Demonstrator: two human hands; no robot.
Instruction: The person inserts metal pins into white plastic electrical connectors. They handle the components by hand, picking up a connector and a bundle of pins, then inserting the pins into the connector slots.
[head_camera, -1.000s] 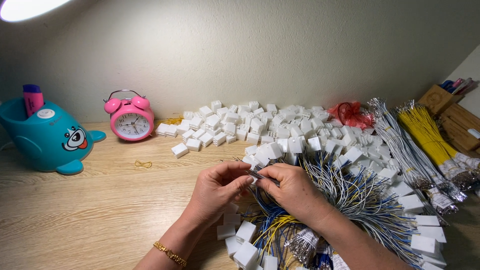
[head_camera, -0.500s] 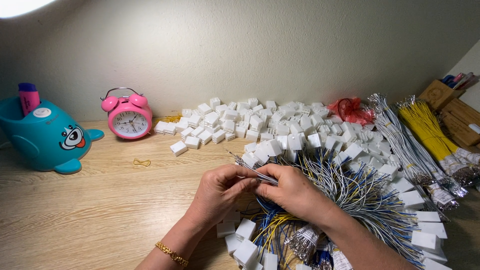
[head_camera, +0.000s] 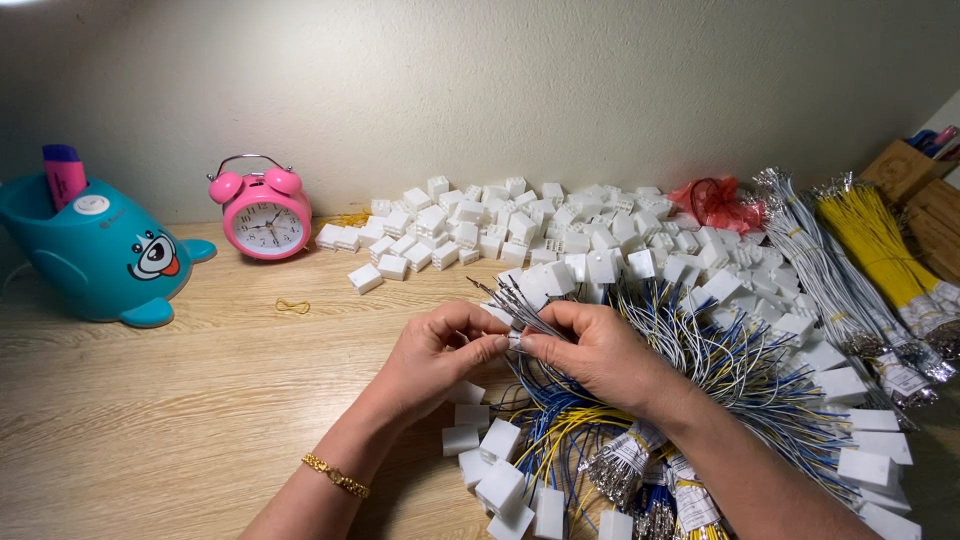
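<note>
Two hands, left hand (head_camera: 435, 350), right hand (head_camera: 600, 350), pinching one wire bundle (head_camera: 510, 300)

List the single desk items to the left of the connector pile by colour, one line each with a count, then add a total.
Pink: 1, alarm clock
Teal: 1, whale-shaped pen holder
Yellow: 1, rubber band
Total: 3
The white connector blocks are too many to count; both hands, left hand and right hand, pinch wires.
</note>
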